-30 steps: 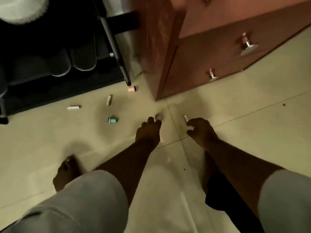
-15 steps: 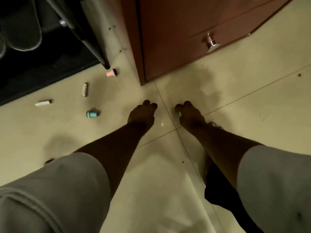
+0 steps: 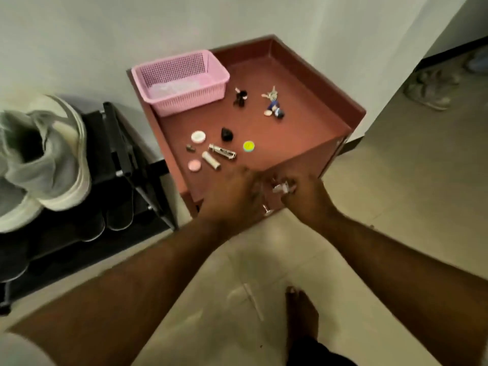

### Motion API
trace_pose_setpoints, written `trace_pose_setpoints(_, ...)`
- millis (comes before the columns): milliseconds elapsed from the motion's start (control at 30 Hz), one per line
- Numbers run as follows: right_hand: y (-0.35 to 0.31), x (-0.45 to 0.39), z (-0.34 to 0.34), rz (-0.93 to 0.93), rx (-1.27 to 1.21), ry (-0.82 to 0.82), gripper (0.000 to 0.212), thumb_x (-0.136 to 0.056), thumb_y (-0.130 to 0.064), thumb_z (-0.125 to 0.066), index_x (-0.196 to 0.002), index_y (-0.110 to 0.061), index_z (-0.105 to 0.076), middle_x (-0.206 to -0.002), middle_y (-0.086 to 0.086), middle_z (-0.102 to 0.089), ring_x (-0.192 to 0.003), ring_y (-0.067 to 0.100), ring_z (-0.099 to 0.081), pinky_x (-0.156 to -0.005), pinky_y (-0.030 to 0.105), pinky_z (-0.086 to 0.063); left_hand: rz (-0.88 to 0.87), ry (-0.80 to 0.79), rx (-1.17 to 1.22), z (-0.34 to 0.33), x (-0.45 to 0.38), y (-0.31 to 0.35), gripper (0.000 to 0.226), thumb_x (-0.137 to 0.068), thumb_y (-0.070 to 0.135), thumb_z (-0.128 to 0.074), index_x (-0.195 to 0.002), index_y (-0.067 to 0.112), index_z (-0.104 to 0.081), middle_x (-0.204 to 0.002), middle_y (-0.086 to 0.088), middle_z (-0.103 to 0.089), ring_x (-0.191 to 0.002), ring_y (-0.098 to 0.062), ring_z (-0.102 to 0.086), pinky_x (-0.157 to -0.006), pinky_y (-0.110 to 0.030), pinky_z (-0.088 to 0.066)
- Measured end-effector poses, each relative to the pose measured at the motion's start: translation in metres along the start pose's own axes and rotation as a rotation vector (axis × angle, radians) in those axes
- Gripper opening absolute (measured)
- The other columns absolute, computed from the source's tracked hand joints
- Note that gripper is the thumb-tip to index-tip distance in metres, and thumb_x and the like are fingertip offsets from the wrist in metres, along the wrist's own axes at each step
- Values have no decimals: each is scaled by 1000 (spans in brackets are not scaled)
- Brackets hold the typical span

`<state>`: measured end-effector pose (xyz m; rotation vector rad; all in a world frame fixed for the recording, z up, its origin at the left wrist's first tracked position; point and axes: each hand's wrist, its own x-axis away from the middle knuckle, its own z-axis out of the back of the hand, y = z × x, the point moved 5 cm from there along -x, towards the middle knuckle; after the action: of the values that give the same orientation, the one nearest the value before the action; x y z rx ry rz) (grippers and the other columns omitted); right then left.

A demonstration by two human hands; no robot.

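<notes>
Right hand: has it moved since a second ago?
Yes. The right hand has risen from the floor beside the cabinet to the front edge of its top, pinching a small pale thing.

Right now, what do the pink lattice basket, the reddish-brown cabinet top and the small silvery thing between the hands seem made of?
Pink lattice basket: moulded plastic, matte, uniform perforated walls.
Reddish-brown cabinet top: likely laminated wood, smooth even sheen.
Small silvery thing in the right hand: perhaps metal, glinting; blurred.
</notes>
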<state>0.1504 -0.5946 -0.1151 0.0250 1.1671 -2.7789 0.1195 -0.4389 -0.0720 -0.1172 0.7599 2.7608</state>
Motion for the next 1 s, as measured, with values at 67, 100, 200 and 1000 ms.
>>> trace_pose_setpoints(67,-6,-36,13,20,24,13,32,-69,-2,-62,-94,-20,-69,-98,3,-68,-89,21,-63,-77,30,-51,-1,60,-29,17,-43,0,21,-89,20,-57,-103,8,-66,-106,-16,-64,-97,-36,-60,-79,-41,-48)
trace_pose_setpoints(100,-8,-53,14,41,59,24,36,-71,1,-61,-97,-23,-68,-102,4,-66,-90,21,-62,-77,28,-51,34,70,-56,19,-67,-7,23,-90,21,-58,-107,8,-67,-109,-17,-65,-100,-36,-59,-83,-41,-48)
trace_pose_setpoints(200,-16,-100,5,120,157,20,39,-76,2,-59,-108,-18,-67,-114,9,-61,-102,25,-58,-83,35,-51,163,47,-213,16,-127,-36,34,-90,24,-59,-123,17,-63,-120,-13,-65,-112,-35,-56,-91,-37,-44)
trace_pose_setpoints(1000,-111,130,-176,257,25,-291,13,-80,-14,-59,-82,-10,-71,-83,7,-62,-74,25,-59,-68,29,-46,603,216,49,37,223,-168,12,-89,11,-64,-100,14,-68,-99,-4,-59,-89,-24,-58,-76,-29,-43)
